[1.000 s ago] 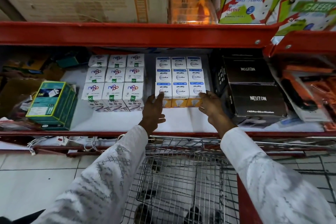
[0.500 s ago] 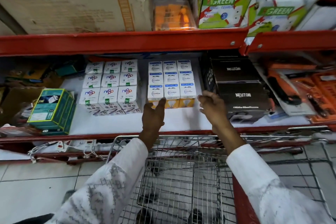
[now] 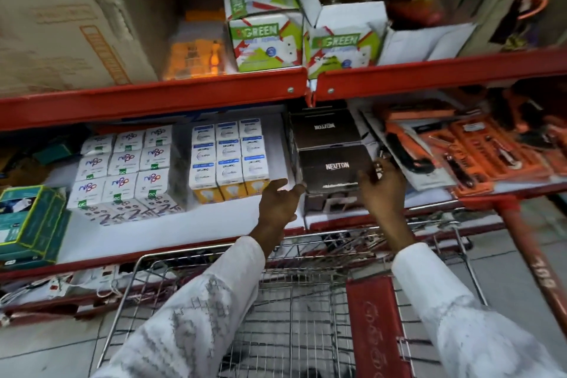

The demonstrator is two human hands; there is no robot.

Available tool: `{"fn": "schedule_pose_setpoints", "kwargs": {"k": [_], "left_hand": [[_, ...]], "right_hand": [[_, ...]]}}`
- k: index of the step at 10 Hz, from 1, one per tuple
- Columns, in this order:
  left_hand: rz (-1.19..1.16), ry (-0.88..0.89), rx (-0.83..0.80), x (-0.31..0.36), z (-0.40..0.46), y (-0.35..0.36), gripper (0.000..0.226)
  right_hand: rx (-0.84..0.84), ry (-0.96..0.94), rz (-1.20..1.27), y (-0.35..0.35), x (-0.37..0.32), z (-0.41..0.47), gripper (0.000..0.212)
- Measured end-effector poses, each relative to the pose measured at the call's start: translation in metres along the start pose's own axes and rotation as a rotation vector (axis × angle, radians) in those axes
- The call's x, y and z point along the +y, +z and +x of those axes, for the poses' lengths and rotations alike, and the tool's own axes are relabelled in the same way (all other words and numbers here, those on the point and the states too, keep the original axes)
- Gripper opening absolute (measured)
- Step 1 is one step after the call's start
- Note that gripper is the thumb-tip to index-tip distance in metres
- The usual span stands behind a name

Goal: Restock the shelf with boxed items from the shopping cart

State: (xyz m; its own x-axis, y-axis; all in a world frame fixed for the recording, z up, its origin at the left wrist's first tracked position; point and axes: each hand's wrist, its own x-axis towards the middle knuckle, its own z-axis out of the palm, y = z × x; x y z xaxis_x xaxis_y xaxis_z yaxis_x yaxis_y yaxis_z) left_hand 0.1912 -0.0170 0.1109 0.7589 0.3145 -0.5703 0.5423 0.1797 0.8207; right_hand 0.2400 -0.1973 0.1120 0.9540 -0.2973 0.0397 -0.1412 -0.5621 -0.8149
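"NEUTON" is printed in white on the front black box (image 3: 336, 167); "GREEN" stands on two white-and-green boxes (image 3: 265, 40) on the upper shelf.

White bulb boxes (image 3: 228, 159) are stacked in a neat block on the white-lined shelf (image 3: 190, 224). The wire shopping cart (image 3: 288, 316) is parked below its red front edge.

Large brown cardboard carton (image 3: 70, 40) occupies the upper tier's left end. Orange plastic tool sets (image 3: 478, 147) lie at the lower tier's right end. Grey tiled floor (image 3: 46, 350) visible at bottom left corner.
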Motion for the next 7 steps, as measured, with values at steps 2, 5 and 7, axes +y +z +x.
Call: {"fn": "schedule_pose_setpoints", "kwargs": {"k": [2,5,7], "left_hand": [[0.061,0.066,-0.007,-0.01,0.012,0.018,0.051],[0.049,0.097,-0.012,-0.017,0.011,0.022,0.05],[0.366,0.398,0.121,0.005,-0.017,0.004,0.063]], "right_hand": [[-0.156,0.053,0.052,-0.003,0.018,0.009,0.026],[-0.184,0.065,0.106,-0.005,0.025,0.017,0.028],[-0.143,-0.124,0.07,-0.02,0.006,-0.008,0.036]]}}
